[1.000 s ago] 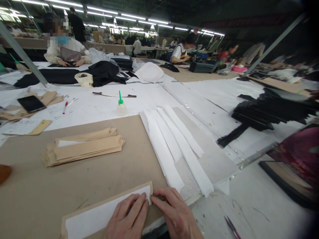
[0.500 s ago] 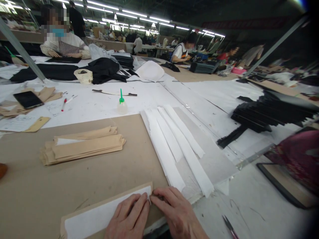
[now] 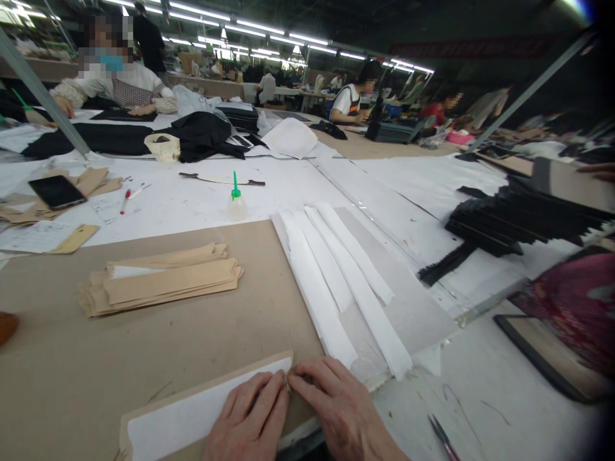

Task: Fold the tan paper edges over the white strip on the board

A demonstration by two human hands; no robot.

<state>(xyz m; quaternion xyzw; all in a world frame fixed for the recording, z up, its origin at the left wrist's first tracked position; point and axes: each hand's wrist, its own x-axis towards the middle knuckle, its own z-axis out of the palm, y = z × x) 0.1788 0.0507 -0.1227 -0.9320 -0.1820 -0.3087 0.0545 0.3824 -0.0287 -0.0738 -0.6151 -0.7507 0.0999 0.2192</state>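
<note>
White-covered worktable (image 3: 298,186) across mid-frame, brown board (image 3: 72,371) at left: two bare hands at a tan-edged white strip (image 3: 182,416).
Head view: the strip lies on the board at bottom centre; the left hand (image 3: 250,413) presses it, fingers extended and gripping nothing, while the right hand (image 3: 336,403), thumb and forefinger together, appears to pinch its right end. The step looks like folding or squaring that end; the next move calls for a steady left hand and an even edge. Against half a second ago, both hands sit nearly alike, but at upper left a co-worker (image 3: 132,86) now reaches an arm leftward, and at right a grey panel (image 3: 574,182) shows above the black stack (image 3: 519,214).
</note>
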